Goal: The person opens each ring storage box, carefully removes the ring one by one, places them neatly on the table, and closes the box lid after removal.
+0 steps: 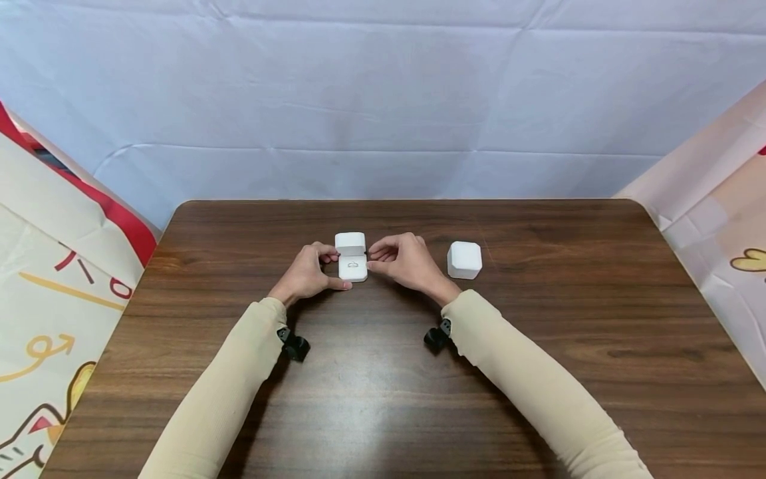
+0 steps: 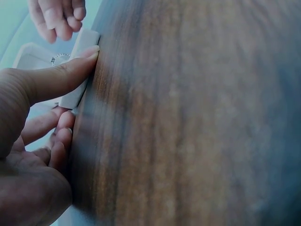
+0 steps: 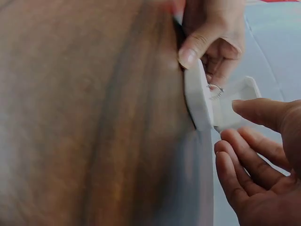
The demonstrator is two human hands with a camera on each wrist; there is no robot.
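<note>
A small white ring box [image 1: 354, 274] sits on the table with its lid [image 1: 350, 242] raised at the back. Inside it stands a silver ring [image 3: 216, 92], upright in the base. My left hand [image 1: 307, 271] holds the box from the left, the thumb across its front and the fingertips at its side. On the other side is my right hand [image 1: 409, 263], its fingers loosely bent close to the box's right edge. The right wrist view shows the right thumb in front of the lid, and nothing lies between that hand's fingers.
A second white box [image 1: 464, 258], closed and with cut corners, stands to the right of my right hand. The brown wooden table [image 1: 568, 299] ends at a pale cloth backdrop [image 1: 383, 93]. Printed cloths hang at both sides.
</note>
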